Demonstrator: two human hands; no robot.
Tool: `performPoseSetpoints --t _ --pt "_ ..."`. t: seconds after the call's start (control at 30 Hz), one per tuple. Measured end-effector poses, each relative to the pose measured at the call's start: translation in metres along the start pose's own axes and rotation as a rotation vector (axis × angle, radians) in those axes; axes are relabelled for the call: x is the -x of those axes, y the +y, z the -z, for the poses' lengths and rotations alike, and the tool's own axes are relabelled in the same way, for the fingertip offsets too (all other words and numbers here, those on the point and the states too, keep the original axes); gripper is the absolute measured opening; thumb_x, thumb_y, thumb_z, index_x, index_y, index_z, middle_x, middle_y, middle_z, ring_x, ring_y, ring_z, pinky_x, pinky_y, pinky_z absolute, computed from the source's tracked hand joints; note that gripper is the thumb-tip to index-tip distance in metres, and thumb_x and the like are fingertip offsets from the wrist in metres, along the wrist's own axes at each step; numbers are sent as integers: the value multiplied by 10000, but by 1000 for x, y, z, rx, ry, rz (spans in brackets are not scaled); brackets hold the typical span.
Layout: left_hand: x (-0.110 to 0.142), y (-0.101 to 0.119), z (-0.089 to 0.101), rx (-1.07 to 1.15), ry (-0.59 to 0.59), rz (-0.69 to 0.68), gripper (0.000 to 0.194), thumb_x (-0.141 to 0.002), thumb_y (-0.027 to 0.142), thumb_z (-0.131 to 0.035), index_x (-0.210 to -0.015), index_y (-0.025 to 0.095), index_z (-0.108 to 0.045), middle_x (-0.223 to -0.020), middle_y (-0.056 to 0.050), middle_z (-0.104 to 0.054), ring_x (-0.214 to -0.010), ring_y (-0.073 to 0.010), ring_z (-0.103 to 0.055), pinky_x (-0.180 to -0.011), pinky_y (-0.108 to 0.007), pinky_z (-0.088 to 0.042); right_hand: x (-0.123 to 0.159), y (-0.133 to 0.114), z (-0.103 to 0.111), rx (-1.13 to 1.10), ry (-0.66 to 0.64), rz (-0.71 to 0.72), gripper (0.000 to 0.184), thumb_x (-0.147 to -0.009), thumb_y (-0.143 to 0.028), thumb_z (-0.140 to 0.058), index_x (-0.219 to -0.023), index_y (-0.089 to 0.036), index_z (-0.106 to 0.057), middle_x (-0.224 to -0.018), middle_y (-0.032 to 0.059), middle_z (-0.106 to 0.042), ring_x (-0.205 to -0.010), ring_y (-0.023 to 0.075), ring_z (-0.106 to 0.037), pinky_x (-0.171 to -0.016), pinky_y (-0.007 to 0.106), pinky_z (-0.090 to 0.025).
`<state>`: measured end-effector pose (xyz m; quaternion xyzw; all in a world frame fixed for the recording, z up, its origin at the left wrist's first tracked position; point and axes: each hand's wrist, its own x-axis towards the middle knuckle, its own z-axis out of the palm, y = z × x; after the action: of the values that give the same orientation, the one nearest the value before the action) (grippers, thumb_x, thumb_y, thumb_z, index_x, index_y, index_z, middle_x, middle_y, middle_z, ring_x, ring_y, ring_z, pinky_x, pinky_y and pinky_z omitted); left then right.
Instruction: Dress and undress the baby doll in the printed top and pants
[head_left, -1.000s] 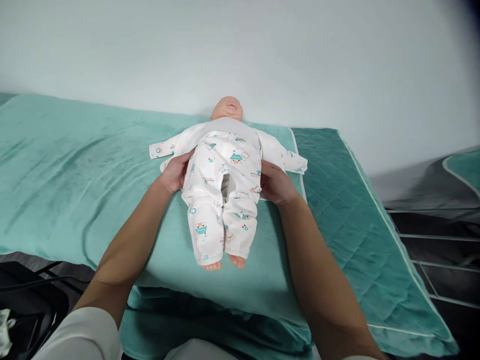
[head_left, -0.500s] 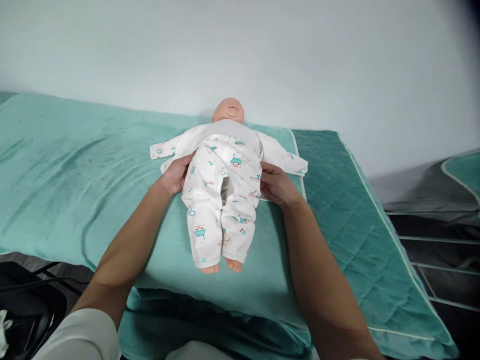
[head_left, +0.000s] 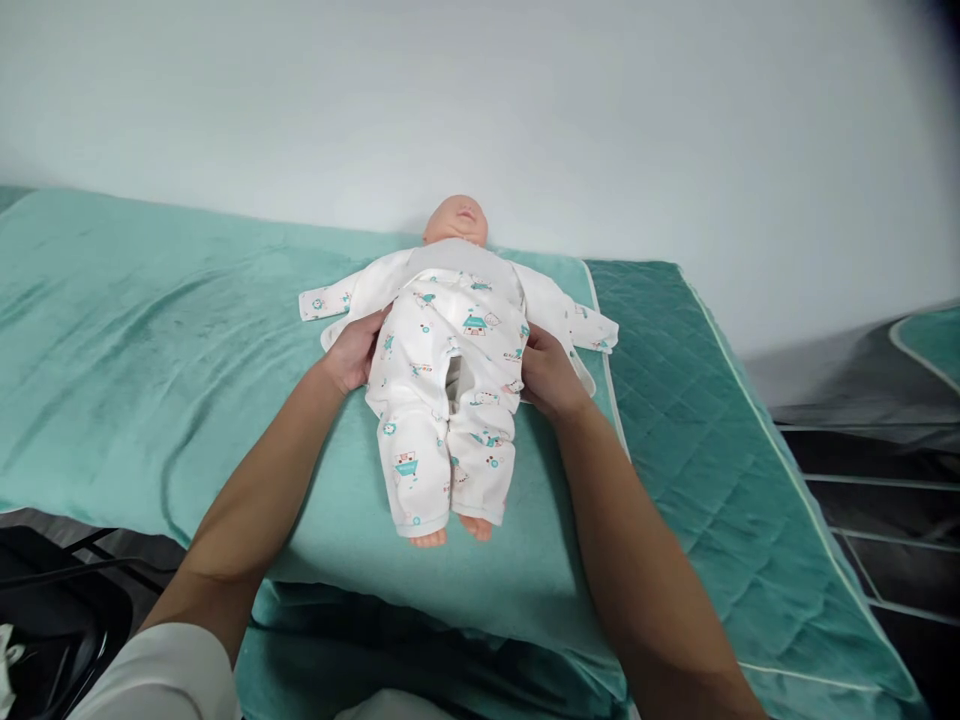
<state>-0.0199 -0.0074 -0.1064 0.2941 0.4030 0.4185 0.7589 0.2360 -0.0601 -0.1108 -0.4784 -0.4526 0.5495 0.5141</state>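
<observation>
A baby doll [head_left: 456,218] lies on its back, head toward the wall and bare toes toward me. It wears a white long-sleeved top [head_left: 390,272] with its arms spread out. White split-crotch baby pants [head_left: 420,400] with a blue and red print cover its legs and reach up over its belly. My left hand [head_left: 355,350] grips the pants at the waist on the left. On the opposite side my right hand [head_left: 551,372] is closed at the pants' edge, beside the loose hem of the top. Most fingertips are hidden behind the cloth.
A light green velvet cover [head_left: 225,400] lies under the doll. To the right is a darker quilted green cover [head_left: 720,480]. Behind stands a pale wall [head_left: 480,100]. Metal rails [head_left: 885,482] are at the right, and a black chair-like object [head_left: 60,610] at the lower left.
My right hand has shifted slightly inward and its fingers are now more hidden by the pants. The doll's legs have swayed a little left, then back right. My left hand stays nearly in place.
</observation>
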Motion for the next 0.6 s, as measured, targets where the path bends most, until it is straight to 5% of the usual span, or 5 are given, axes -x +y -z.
performPoseSetpoints --t 0.17,0.3,0.6 --pt "4 2 -7 13 37 -6 357 -941 337 -639 -1215 133 -743 -995 -93 -825 -1032 -269 -773 -1035 -399 -596 -8 7 5 205 174 -48 421 -706 -431 -854 -1005 -229 -637 -873 13 -751 -699 186 -640 -572 291 -495" --pt "7 4 -11 0 66 3 350 -930 333 -642 -1196 135 -752 -994 -101 -825 -1037 -292 -773 -1024 -417 -607 -12 5 8 367 192 -6 446 -684 -385 -877 -1021 -222 -635 -983 42 -754 -870 233 -658 -741 348 -543" --pt "1 4 -9 -21 69 1 367 -894 338 -648 -1188 152 -764 -926 -72 -828 -1020 -286 -782 -1006 -412 -611 -12 5 -7 6 117 33 544 -640 -449 -901 -1072 -271 -623 -1140 58 -743 -1099 282 -677 -903 428 -603"
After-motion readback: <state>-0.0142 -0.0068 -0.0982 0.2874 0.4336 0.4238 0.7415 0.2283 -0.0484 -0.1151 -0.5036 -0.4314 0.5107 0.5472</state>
